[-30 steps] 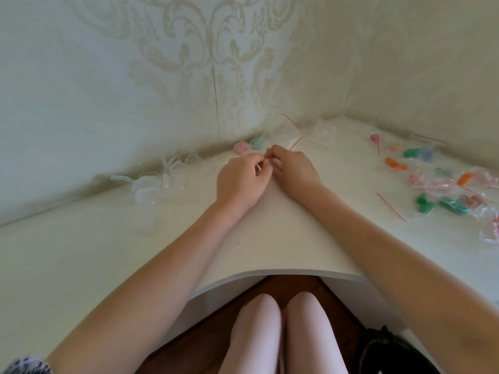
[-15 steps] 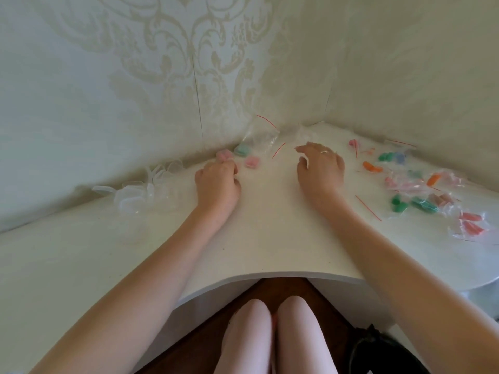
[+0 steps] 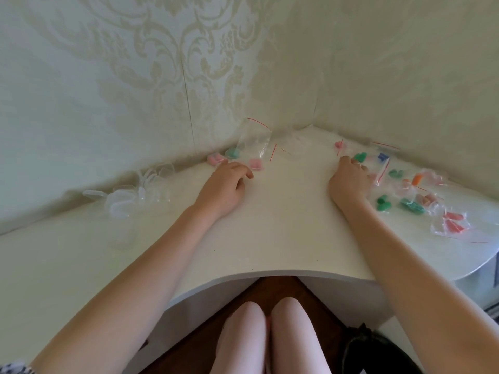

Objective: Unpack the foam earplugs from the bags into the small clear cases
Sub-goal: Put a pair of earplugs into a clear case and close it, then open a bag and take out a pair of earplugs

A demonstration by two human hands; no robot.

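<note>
My left hand (image 3: pixel 225 186) rests on the white table (image 3: pixel 270 233) with its fingers loosely curled and nothing in it. Its fingertips lie just short of a small case with pink earplugs (image 3: pixel 255 163). Two more filled cases, pink (image 3: pixel 216 159) and teal (image 3: pixel 232 153), sit by the wall. My right hand (image 3: pixel 348 179) lies at the edge of the bag pile, fingertips touching a bag of green earplugs (image 3: pixel 360 157). Several empty clear cases (image 3: pixel 121 198) stand at the left.
An empty bag (image 3: pixel 253 139) leans against the wall in the corner. Bags with blue (image 3: pixel 383 157), orange (image 3: pixel 417 179), teal (image 3: pixel 411 206) and red earplugs (image 3: pixel 453 224) are spread over the right side. The table's curved front edge (image 3: pixel 270 273) is near my knees.
My hands were together at the corner, then parted. The right hand moved right to the bag pile. A pink case now lies by the left hand, whose fingers have loosened.
</note>
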